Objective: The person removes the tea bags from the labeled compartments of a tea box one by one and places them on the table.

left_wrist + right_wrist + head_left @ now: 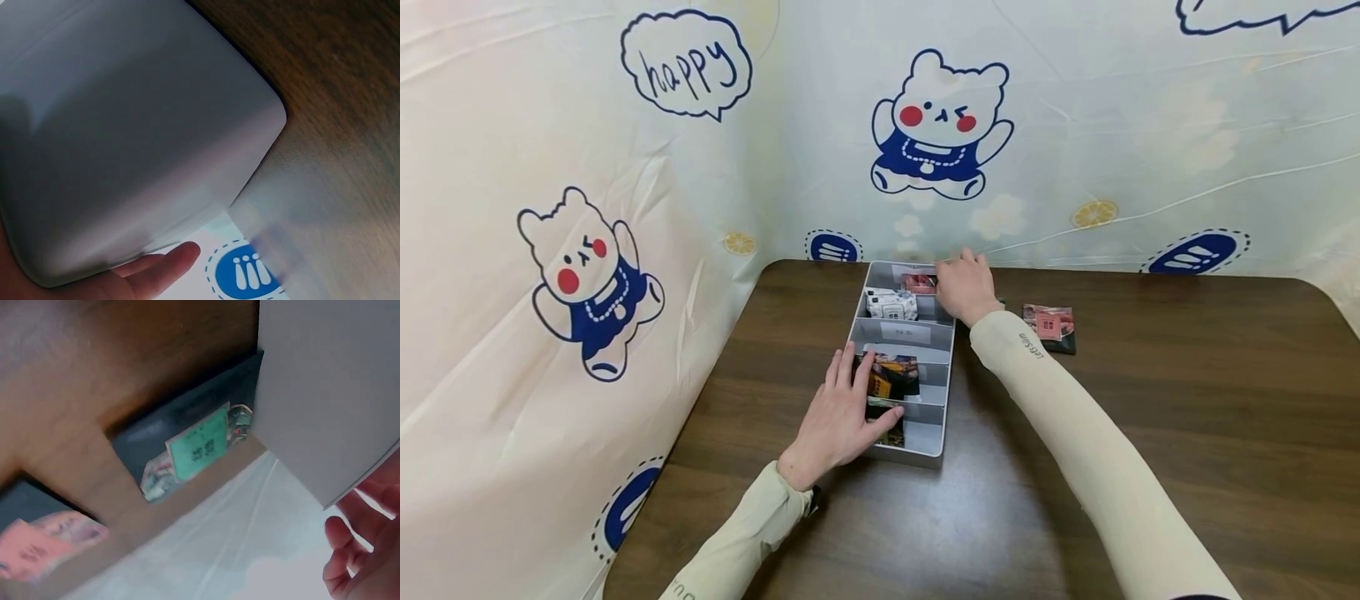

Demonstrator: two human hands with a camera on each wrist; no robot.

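Note:
A grey box with several compartments [942, 425] stands lengthwise on the table. Over its left rim spreads my left hand [835, 425], fingers straight, thumb reaching above the nearest compartment. My right hand [966, 287] bends over the far right corner, beside red packets [919, 284] in the farthest compartment; its fingertips are hidden there. White packets [892, 306] fill the compartment before that one. Closer in lie black-and-orange packets [895, 375], then dark green-topped packets [891, 435], partly covered by my left hand. In the right wrist view, curled fingers [340, 534] show at the box rim.
On the brown table [1187, 417], right of the box, lies a dark packet with a pink label [1050, 327]. A dark packet with a green label [199, 447] lies against the box's outer wall. Behind the table hangs a printed cloth [1075, 125].

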